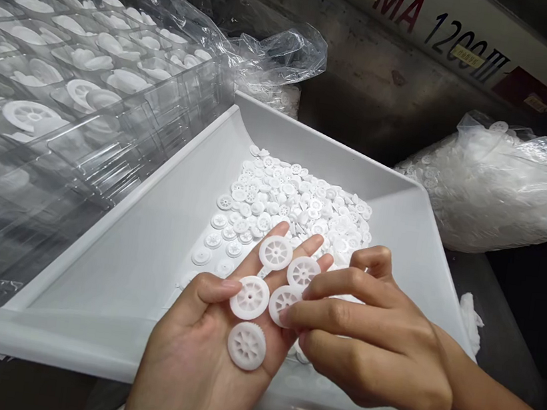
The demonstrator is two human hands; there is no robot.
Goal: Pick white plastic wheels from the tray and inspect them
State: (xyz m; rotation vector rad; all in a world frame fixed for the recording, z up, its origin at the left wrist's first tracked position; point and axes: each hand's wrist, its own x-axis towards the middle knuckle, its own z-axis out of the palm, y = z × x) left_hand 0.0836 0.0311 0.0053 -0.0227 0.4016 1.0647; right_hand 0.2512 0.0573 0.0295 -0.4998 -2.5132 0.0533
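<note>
Palm up, my left hand (214, 352) holds several white plastic gear wheels (250, 298), spoked and with a small hub hole. Its thumb presses the edge of one of them, and the others lie across the palm and fingers. The lowest wheel (247, 346) shows fine teeth along its rim. From the right, my right hand (372, 332) reaches over with bent fingers. Its fingertips are closed on a spoked wheel (283, 300) at the right of the group and partly cover it. Beneath both hands lies a pile of similar small white wheels (299, 201).
The pile sits in a wide white plastic scoop-shaped tray (147, 242) with raised sides. At left stand stacked clear compartment trays (176, 98) filled with white parts. A bulging clear bag (512, 189) of white parts lies at right. Crumpled plastic film (283, 52) sits behind.
</note>
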